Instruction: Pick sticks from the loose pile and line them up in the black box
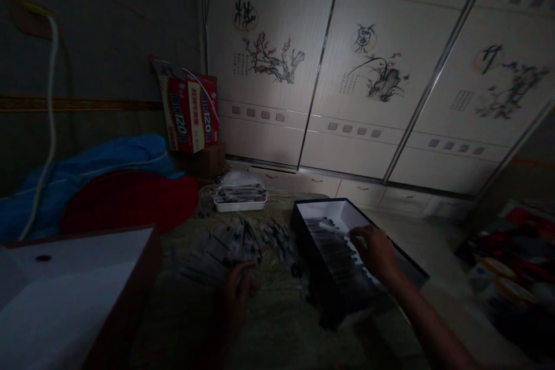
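Observation:
My right hand (pixel 375 250) is over the right side of a dark-rimmed box (pixel 347 206) with a white inside, its fingers pinched together. Whatever lies between them is too small or dark to make out. Inside that box, slim pen-like sticks (pixel 332 243) with dark ends lie side by side in a row. Lower down, my left hand (pixel 238 289) rests at the near edge of a loose pile of similar pen-like sticks (pixel 234 241), fingers curled, their contents hidden in shadow. Another small heap of sticks (pixel 280 237) lies between the pile and the box.
Behind the pile stands a white tray (pixel 240 206) full of sticks. A large open box (pixel 130 243) with a white inside fills the left front. Red cloth (pixel 143 199), blue cloth (pixel 130 153) and a red carton (pixel 193 113) are behind it. Sliding cabinet doors (pixel 359 127) form the back.

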Demonstrator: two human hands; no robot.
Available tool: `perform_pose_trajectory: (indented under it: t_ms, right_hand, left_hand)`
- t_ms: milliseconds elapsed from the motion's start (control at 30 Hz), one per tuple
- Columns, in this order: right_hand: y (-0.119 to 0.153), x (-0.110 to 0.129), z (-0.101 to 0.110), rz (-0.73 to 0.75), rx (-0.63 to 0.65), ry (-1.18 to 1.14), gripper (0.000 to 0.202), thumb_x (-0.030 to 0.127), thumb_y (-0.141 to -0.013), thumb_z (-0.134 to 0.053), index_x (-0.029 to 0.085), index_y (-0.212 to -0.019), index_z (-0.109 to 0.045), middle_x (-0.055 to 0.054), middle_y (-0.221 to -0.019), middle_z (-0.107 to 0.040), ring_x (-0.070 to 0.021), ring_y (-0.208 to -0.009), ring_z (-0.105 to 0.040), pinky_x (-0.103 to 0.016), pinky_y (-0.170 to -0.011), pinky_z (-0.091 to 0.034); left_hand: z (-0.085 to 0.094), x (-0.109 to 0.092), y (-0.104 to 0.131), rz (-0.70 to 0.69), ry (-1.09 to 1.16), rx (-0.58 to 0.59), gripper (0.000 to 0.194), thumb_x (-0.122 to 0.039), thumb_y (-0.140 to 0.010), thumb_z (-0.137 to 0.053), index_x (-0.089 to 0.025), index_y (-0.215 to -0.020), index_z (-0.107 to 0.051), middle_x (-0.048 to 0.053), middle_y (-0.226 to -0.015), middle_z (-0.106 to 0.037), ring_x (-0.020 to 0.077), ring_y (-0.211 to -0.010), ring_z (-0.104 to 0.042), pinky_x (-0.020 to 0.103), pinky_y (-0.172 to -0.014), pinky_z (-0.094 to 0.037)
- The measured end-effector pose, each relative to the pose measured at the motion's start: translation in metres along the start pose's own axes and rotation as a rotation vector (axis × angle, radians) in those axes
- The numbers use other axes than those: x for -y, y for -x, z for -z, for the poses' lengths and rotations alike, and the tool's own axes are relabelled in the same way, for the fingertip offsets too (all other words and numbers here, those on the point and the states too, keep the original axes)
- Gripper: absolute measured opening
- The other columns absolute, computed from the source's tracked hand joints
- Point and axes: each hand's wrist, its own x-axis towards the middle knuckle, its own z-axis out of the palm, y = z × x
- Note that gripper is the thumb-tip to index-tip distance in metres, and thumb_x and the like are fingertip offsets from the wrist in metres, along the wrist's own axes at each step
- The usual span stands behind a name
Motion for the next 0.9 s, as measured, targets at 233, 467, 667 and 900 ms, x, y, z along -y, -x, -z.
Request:
perform_pose_trajectory:
  t_ms: [233,467,667,900]
  right_hand:
    - [-0.032,-0.008,-0.023,0.165,0.272,0.193,0.016,0.010,-0.082,-0.052,0.015,-0.080,-0.068,-0.013,-0.089,-0.064,-0.0217,-0.093,-0.057,-0.030,-0.076,-0.040]
    - [-0.041,-0.005,-0.046,0.258,0.405,0.217,0.026,0.033,-0.088,-0.054,0.015,-0.106,-0.057,-0.005,-0.107,-0.059,-0.0172,-0.093,-0.059,-0.038,-0.081,-0.048]
    - [-0.041,-0.012,-0.048,0.214,0.351,0.135,0.017,0.014,-0.088,-0.051,0.015,-0.099,-0.063,-0.006,-0.099,-0.064,-0.0168,-0.097,-0.058,-0.032,-0.087,-0.043]
    - [-0.049,-0.035,-0.044,0.041,0.276,0.090,0.027,0.029,-0.090,-0.051,0.017,-0.114,-0.054,-0.006,-0.112,-0.057,-0.0173,-0.096,-0.058,-0.037,-0.082,-0.048]
  left_hand:
    - [0.002,-0.002,-0.002,0.000,-0.019,-0.041,0.039,-0.055,-0.070,-0.054,-0.020,-0.084,-0.066,-0.001,-0.050,-0.062,0.0181,-0.049,-0.060,0.026,-0.048,-0.046]
    - [0.003,-0.003,-0.002,0.045,-0.031,-0.040,0.035,-0.050,-0.071,-0.053,-0.021,-0.086,-0.065,-0.002,-0.052,-0.062,0.0190,-0.051,-0.060,0.027,-0.051,-0.045]
    - [0.002,-0.002,-0.001,0.042,-0.007,-0.043,0.034,-0.050,-0.071,-0.053,-0.022,-0.085,-0.065,-0.002,-0.052,-0.062,0.0186,-0.051,-0.060,0.027,-0.052,-0.045]
    - [0.003,0.002,-0.002,0.011,-0.024,-0.034,0.034,-0.049,-0.073,-0.053,-0.021,-0.086,-0.065,-0.002,-0.051,-0.061,0.0185,-0.051,-0.059,0.026,-0.049,-0.045]
